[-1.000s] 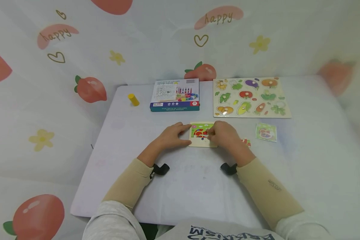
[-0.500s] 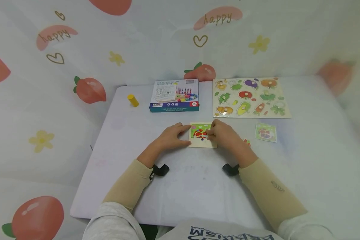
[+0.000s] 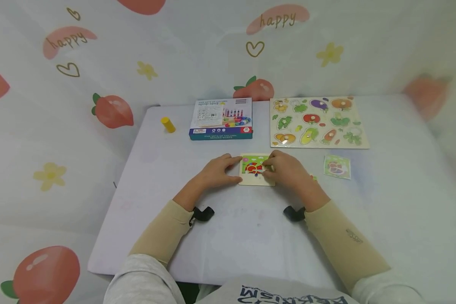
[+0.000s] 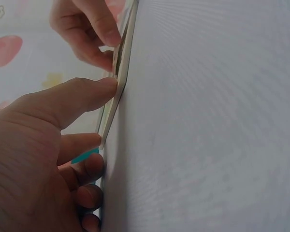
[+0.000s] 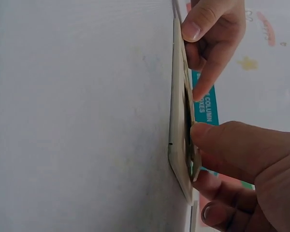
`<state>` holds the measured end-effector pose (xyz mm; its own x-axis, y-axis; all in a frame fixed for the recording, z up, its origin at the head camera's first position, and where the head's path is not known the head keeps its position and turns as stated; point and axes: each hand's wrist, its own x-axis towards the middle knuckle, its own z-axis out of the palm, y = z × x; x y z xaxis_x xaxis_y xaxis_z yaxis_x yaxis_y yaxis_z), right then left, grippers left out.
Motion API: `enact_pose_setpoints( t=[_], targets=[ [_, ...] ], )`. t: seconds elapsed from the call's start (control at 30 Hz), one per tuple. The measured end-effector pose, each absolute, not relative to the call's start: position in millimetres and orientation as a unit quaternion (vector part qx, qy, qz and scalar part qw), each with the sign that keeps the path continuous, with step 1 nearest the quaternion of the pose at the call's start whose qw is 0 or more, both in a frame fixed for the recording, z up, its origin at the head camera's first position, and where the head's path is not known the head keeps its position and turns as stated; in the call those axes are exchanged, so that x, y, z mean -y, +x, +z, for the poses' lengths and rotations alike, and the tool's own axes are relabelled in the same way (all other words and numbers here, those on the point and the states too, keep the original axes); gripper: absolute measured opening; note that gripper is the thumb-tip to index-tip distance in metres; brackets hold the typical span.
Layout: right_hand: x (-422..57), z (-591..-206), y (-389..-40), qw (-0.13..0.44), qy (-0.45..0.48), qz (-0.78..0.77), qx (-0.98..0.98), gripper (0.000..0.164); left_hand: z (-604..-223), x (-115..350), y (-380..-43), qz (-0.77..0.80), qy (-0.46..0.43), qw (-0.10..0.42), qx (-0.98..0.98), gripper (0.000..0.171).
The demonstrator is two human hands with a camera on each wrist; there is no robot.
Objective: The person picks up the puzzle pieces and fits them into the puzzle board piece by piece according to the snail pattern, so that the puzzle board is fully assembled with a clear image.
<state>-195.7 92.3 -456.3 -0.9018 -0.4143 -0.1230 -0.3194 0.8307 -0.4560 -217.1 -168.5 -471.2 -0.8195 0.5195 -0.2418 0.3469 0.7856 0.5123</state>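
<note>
A small wooden jigsaw board (image 3: 251,181) with a red and green picture lies flat in front of the person. My left hand (image 3: 217,172) holds it by the left side, thumb and index finger at its two left corners. Over the board's right part, my right hand (image 3: 288,169) pinches a thin puzzle piece (image 5: 197,166) between thumb and fingers. The right wrist view shows that piece slightly raised along the board's top face. In the head view the fingers hide most of it. Colourful loose pieces (image 3: 314,177) show partly behind the right wrist.
A small picture card (image 3: 337,166) lies to the right. Behind stand a boxed bead set (image 3: 221,119) and a large vegetable peg puzzle (image 3: 319,122). A yellow cylinder (image 3: 168,125) is at the back left of the white table (image 3: 243,245).
My right wrist and forearm have shifted slightly right, covering more of the loose pieces. The right fingers have changed position a little over the board. My left hand stays in place.
</note>
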Motion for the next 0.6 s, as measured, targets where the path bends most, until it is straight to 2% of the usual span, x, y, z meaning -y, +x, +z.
enact_pose_setpoints(
  t=[0.37,0.6],
  targets=[
    [-92.7,-453.6,-195.9,0.140,-0.167,-0.244,-0.945,0.036,-469.4,168.4,-216.2,0.234,0.236,0.188,-0.924,0.076],
    [-93.8,-457.4,-196.9,0.123,-0.197,-0.242,-0.942,0.028,-467.9,168.9,-216.3,0.232,0.237,0.189,-0.924,0.077]
  ],
)
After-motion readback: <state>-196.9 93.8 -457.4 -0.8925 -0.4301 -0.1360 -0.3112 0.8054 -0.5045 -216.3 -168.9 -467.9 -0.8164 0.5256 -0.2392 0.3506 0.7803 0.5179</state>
